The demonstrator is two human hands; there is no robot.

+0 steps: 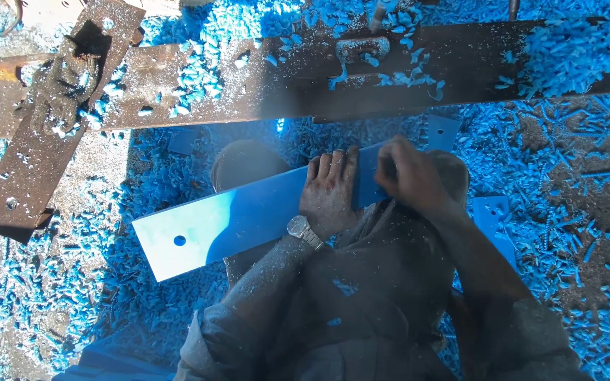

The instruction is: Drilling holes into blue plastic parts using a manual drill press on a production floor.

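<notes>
Fingers [333, 169] of left hand [330, 194] spread flat on blue plastic strip [248, 215], right hand [411, 176] curled gripping strip's far end, blue shavings [566, 162] around, rusty steel bar [305, 77] beyond strip.

Head view, looking down on the person's own arms. The left hand [330, 189] lies palm down, its fingers [333, 164] straight, close together and pointing away from the body, with a metal wristwatch [303, 230] on the wrist. The right hand [411, 176] is curled into a loose fist just beside it, knuckles up. Both forearms, in dusty sleeves, converge forward from bent elbows.
</notes>
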